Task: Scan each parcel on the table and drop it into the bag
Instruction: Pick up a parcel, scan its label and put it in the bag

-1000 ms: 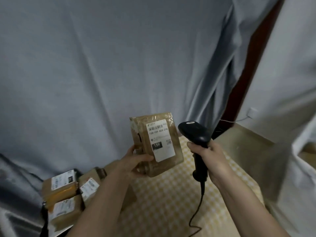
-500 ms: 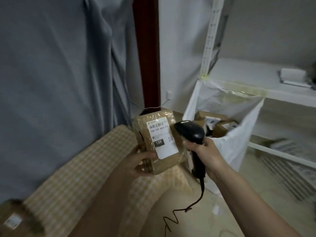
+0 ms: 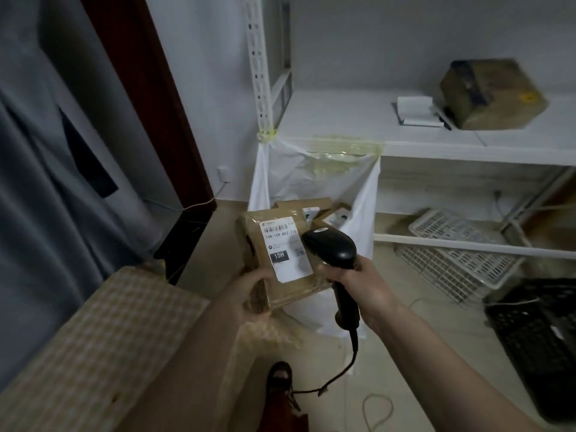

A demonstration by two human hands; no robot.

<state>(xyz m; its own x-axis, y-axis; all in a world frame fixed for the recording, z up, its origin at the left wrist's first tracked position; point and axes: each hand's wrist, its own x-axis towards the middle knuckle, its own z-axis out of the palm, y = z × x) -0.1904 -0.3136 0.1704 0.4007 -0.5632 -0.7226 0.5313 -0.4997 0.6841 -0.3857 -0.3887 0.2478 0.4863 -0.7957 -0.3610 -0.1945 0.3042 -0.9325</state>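
Table (image 3: 103, 332) at lower left of the bag (image 3: 358, 194). Left hand (image 3: 249, 294) grips the parcel (image 3: 280, 254) by its lower left corner, label up, in front of the bag's mouth. Right hand (image 3: 364, 282) is closed round the scanner (image 3: 332, 247), its head touching the parcel's right edge. More parcels (image 3: 321, 210) lie inside the bag.

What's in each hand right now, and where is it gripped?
The left hand holds the brown parcel by its lower left corner. The right hand grips the black scanner around its handle.
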